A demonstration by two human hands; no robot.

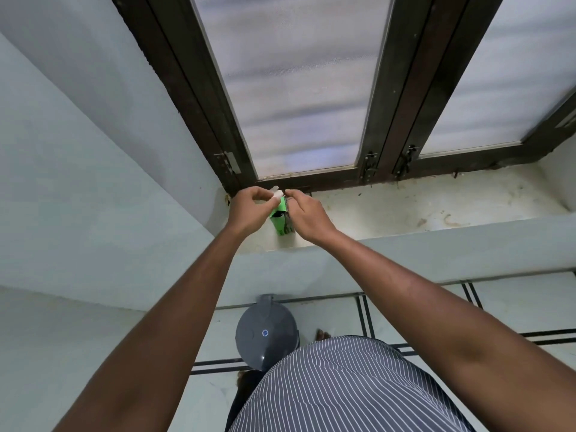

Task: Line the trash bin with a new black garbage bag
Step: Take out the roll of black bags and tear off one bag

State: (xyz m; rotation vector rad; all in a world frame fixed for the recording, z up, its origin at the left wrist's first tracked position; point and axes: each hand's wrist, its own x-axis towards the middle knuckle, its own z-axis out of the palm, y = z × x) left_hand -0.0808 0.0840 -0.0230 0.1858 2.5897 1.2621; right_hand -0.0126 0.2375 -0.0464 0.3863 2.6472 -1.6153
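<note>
You are at the fetching step: both hands are up at the window ledge (420,210), working at one green packet (279,221) that stands on the ledge just below the left window pane, and which I judge holds the garbage bags. Your left hand (249,210) has its fingertips pinched together on something small and pale at the packet's top; what it is I cannot tell. Your right hand (307,216) is curled over the packet's right side, thumb and forefinger pinched at the same spot. No black bag is out yet. One grey trash bin (266,333) stands on the floor below the ledge, lid closed. Next you need to draw one bag free, then open that lid.
</note>
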